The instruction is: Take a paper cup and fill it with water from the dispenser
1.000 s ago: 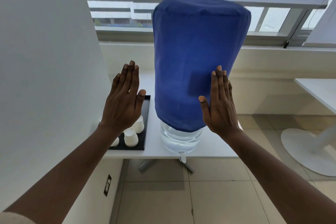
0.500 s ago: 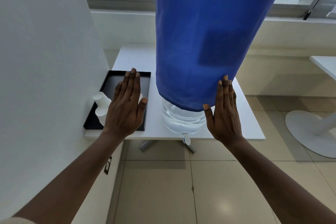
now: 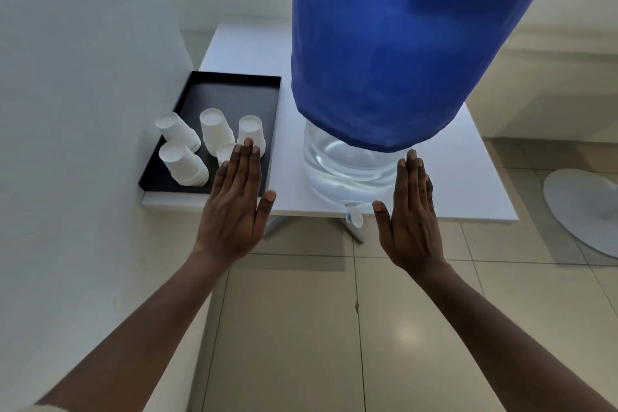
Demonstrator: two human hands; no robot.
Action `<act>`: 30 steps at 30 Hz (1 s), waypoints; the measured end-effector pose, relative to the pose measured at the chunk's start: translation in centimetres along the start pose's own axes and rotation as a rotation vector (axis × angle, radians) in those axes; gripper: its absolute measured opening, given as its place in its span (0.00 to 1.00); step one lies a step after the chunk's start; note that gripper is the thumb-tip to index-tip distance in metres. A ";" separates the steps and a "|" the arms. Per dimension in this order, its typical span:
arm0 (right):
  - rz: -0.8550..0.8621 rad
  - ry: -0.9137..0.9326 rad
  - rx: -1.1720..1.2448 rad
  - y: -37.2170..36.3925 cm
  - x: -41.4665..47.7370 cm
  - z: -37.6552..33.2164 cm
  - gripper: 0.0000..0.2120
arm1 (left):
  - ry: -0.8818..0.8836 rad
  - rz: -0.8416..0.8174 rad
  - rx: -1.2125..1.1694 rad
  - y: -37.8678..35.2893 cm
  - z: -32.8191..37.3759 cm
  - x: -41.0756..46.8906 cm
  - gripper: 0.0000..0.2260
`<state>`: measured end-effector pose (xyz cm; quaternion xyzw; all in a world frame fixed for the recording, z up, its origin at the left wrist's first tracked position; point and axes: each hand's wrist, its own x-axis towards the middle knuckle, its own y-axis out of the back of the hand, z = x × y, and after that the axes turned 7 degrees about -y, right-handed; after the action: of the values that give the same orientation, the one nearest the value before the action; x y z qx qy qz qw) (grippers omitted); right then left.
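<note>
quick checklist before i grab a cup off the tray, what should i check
1. Left hand free: ok, open and flat, holding nothing.
2. Right hand free: ok, open, empty.
3. Paper cups available: ok, several lie on the black tray, upside down, some stacked.
4. Cup close to the left hand: ok, fingertips are over the nearest cups.
5. Tap accessible: ok, it overhangs the table edge with nothing under it.
6. Water in the dispenser: ok at the clear base; level under the blue cover cannot tell.
</note>
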<state>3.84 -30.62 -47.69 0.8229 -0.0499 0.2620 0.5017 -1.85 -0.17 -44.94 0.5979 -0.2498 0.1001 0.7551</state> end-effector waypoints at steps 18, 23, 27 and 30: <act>-0.125 0.145 0.124 -4.1 -0.8 -2.4 0.27 | 0.154 0.004 -0.058 -3.7 -1.9 -3.0 0.33; -0.183 0.209 0.169 -5.4 3.3 -7.0 0.26 | 0.285 0.063 -0.084 -3.2 -3.9 -1.7 0.35; -0.244 0.227 0.208 -7.5 6.2 -10.7 0.27 | 0.482 0.101 -0.193 -4.0 -5.6 -1.2 0.35; -0.299 0.223 0.239 -9.7 8.2 -13.1 0.27 | 0.646 0.109 -0.317 -5.2 -7.1 -0.9 0.36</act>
<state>9.21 -13.19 -46.77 0.8407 0.1596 0.2782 0.4363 1.51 5.34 -50.93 0.3966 -0.0425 0.2839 0.8719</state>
